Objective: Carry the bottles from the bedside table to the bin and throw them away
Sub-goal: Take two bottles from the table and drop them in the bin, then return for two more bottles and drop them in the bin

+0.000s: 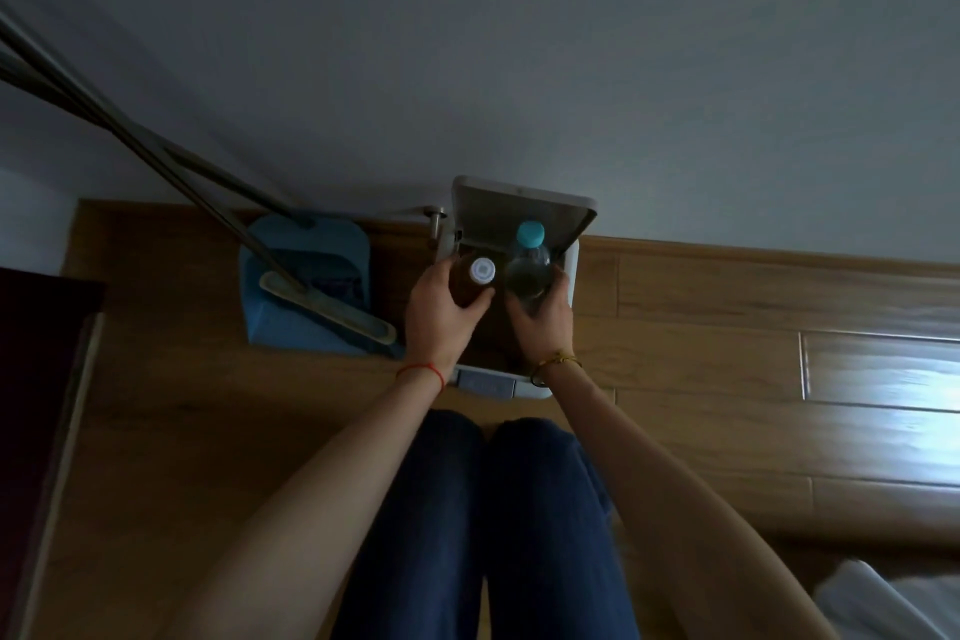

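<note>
Wooden floorboards [727,379] are running under a pale wall [519,42], and light is glaring off the planks at the right. Against that wall a pale bin [571,270] is standing with its lid [519,203] tipped up and back. Both bottles are hanging directly over its open mouth.

The left hand [436,322] is wrapping around a brown bottle [465,283] with a white cap showing a small printed mark on top — the print is too small to read. The right hand [540,322] is gripping a clear bottle [527,273] with a teal cap, its cap end pointing toward the lid. Both bottles are appearing almost end-on, so their labels and any contents are hard to make out, and the fingers are covering the lower parts.

A red string [421,372] is circling the left wrist and a yellow braided cord [558,361] the right. Below, two legs in dark blue trousers [488,525] are filling the near centre.

Inside the bin everything is reading as dark — what it is holding cannot be told. A grey panel on its near edge is partly hidden by the wrists.

Left of the bin, a blue dustpan [306,286] is sitting by the wall with a long-handled flat mop [332,309] lying across it, its handle running off the upper left. Dark furniture [36,405] is being cut off at the left edge, and a pale cloth [883,603] at the near right corner.
</note>
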